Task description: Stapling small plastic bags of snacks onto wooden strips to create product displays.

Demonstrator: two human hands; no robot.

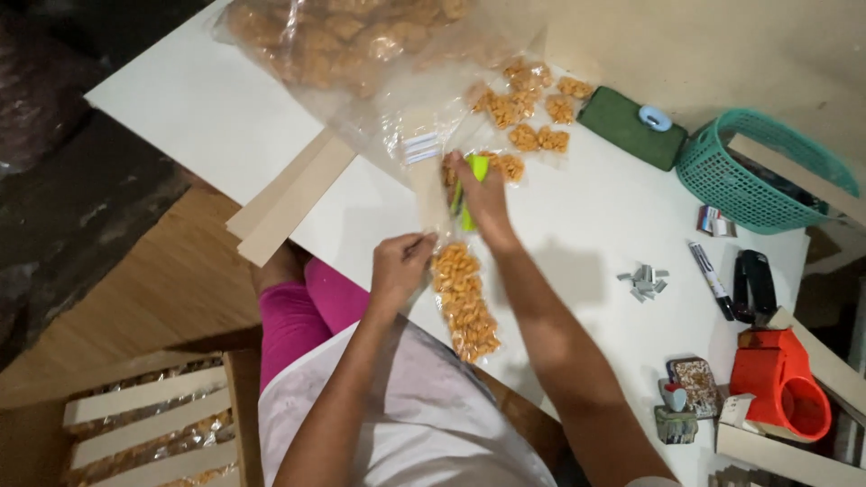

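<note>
Head view: left hand [400, 261] pinches narrow clear packet [464, 298] of orange snacks.

The right hand [483, 194] hides most of the green scoop [473, 185] it grips. Beyond it, the big snack bag [343, 41] is cut off by the top edge; the left hand [400, 264] covers the narrow packet's [462, 293] near corner.

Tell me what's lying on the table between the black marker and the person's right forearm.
A small heap of grey staple strips lies there on the white table, between the black marker and the right forearm, in the head view.
</note>
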